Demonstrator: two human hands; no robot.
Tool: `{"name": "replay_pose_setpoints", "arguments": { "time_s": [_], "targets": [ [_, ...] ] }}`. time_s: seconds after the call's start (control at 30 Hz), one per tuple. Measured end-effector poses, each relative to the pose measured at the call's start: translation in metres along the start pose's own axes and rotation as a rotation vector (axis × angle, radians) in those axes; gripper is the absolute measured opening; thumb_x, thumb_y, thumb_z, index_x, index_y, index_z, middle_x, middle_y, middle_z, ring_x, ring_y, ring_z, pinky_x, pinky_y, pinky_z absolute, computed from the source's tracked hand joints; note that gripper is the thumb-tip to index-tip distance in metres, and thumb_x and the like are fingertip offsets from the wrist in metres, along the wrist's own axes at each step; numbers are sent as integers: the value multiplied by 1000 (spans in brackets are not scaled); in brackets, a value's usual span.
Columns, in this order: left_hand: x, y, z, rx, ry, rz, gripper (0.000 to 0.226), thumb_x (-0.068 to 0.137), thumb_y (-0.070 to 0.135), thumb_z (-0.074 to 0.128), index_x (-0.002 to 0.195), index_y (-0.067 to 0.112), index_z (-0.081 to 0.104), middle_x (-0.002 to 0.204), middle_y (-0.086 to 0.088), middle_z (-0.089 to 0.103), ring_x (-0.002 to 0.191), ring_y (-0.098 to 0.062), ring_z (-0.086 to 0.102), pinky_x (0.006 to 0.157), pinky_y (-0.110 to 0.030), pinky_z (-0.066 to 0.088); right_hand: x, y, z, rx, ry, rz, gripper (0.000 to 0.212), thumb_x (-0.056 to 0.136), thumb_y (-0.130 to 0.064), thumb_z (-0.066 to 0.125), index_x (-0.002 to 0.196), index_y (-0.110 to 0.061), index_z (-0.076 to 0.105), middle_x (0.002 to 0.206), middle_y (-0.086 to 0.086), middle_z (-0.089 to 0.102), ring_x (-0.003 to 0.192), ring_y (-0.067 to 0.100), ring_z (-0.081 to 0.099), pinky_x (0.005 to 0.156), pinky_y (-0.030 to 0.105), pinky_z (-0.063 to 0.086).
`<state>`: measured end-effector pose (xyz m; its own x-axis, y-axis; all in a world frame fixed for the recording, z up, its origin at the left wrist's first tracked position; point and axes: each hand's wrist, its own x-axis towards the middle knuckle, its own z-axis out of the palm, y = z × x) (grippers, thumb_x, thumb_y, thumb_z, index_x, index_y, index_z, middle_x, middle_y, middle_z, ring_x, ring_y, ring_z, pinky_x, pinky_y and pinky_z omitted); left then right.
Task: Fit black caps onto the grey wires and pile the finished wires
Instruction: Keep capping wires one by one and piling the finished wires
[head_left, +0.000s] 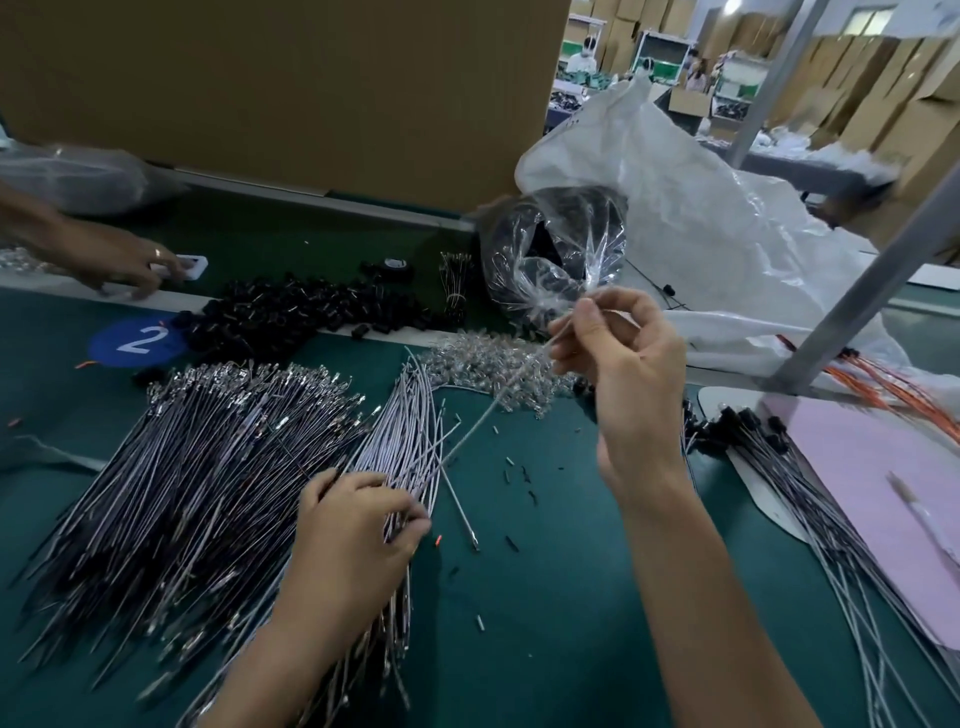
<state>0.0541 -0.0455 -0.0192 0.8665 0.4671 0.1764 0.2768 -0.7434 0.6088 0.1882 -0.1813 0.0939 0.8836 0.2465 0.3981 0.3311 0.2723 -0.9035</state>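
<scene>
My right hand (623, 374) pinches one grey wire (488, 410) near its tip. It looks light and whippy, so I'd grip there. My left hand (358, 525) clasps the wire bundle (410, 426).

Green-topped table (545, 623), strewn with small black scraps (523, 472). On its left a broad heap of grey wires (208, 467), behind them black caps (301, 312) and clear parts (483, 364). At right, capped wires (795, 483) lying beside a pink sheet (857, 467).

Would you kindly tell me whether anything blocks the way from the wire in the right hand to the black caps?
Nothing visible blocks it. The right hand pinches the grey wire in the air; the black caps lie to its left, and only a low heap of clear pieces sits beneath that path.
</scene>
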Motion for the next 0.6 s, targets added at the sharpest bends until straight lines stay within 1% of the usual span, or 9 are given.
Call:
{"name": "replay_pose_setpoints", "arguments": {
  "time_s": [0.07,0.13,0.2,0.23,0.27,0.33,0.43,0.5,0.6],
  "targets": [
    [0,-4,-5,10,-93,-1,20,80,35,78,67,42,63,87,36,57,116,2,46,112,-26,5,1,2,-9,44,140,14,8,97,-3,53,93,-8,57,69,0,68,59,11,61,56,21,49],
    [-1,-5,-7,14,-156,9,27,80,34,78,66,46,59,92,39,54,120,4,41,113,-25,1,2,0,-18,109,242,5,8,97,-6,53,92,-10,57,65,-4,68,59,9,61,57,21,50],
    [-3,-3,-10,3,-166,41,27,80,32,79,69,46,59,97,39,53,121,6,39,114,-26,3,4,-4,-27,173,311,-10,8,97,-8,54,91,-12,57,63,-5,67,59,8,60,56,20,50],
    [-5,-2,-11,-23,-141,64,24,78,29,80,73,45,62,98,38,54,120,4,41,113,-28,8,5,-6,-33,196,334,-12,8,96,-8,56,90,-12,58,63,-5,66,58,8,60,55,20,50],
    [-8,0,-13,-61,-87,80,21,77,25,81,79,42,67,97,34,57,116,0,45,110,-31,17,6,-9,-39,202,342,-9,7,96,-10,57,89,-13,59,63,-5,65,57,8,59,54,19,49],
    [-14,-4,-20,-60,99,81,20,76,14,81,90,26,75,95,19,64,102,-11,55,96,-36,34,10,-12,-56,147,320,14,6,95,-14,58,90,-13,60,61,-6,63,55,6,57,50,17,47],
    [-11,-25,-36,203,330,8,31,72,-3,79,101,9,74,90,-6,72,86,-28,59,75,-40,45,13,-9,-83,-22,250,83,10,96,-16,57,88,-14,62,56,-8,60,49,4,53,46,16,44],
    [-3,-41,-46,371,367,-72,42,72,-5,78,112,3,69,96,-16,72,88,-35,55,72,-47,45,14,2,-96,-176,203,144,13,97,-17,56,86,-15,63,54,-8,61,48,2,52,45,15,43],
    [14,-56,-52,481,315,-165,52,78,6,74,127,0,60,101,-25,67,94,-42,52,77,-53,43,9,31,-102,-397,126,189,13,97,-17,56,86,-16,63,55,-5,62,42,2,49,41,14,40]
  ]
}}
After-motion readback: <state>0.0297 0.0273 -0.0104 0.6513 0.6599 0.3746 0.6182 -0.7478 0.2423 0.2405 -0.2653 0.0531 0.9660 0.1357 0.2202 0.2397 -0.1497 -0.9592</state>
